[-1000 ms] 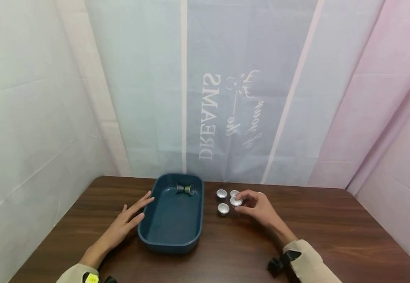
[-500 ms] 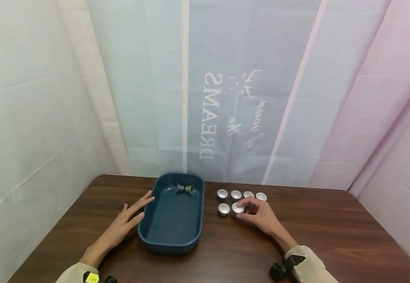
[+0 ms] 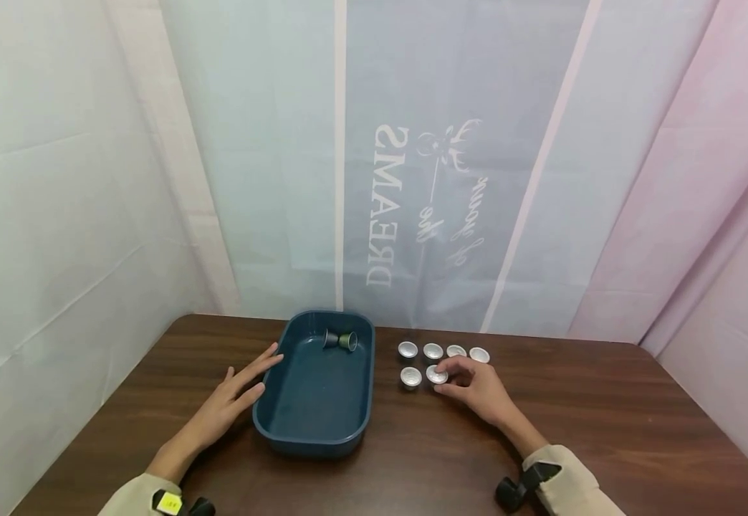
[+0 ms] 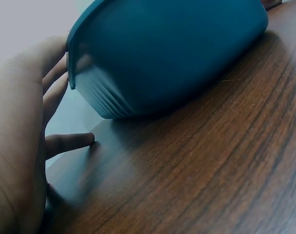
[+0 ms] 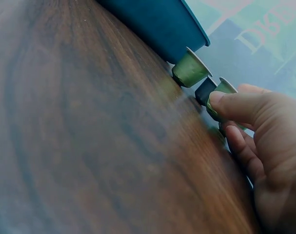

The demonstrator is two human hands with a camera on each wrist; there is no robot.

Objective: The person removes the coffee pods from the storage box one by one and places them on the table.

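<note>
My right hand point(image 3: 477, 393) pinches a green coffee capsule point(image 5: 226, 87) with a silver lid between thumb and fingers, low at the table. Another green capsule point(image 3: 410, 378) stands lid up just left of it. Behind these two runs a row of several capsules point(image 3: 433, 352), also lids up; a dark one point(image 5: 203, 90) shows partly in the right wrist view. My left hand point(image 3: 222, 405) rests its straight fingers on the left rim of a blue basin point(image 3: 312, 446). Inside, at the far end, a dark capsule point(image 3: 330, 338) and a green capsule point(image 3: 348, 341) lie on their sides.
The brown wooden table point(image 3: 425, 473) ends at the back against a hanging cloth point(image 3: 284, 179) with printed lettering. More pale cloth hangs at both sides. Dark wrist straps with small devices sit over both sleeves point(image 3: 574, 480).
My right hand has brought the capsule from in front of the back row down and toward me, beside the near capsule. The back row now shows more fully. My left hand stays at the basin.
</note>
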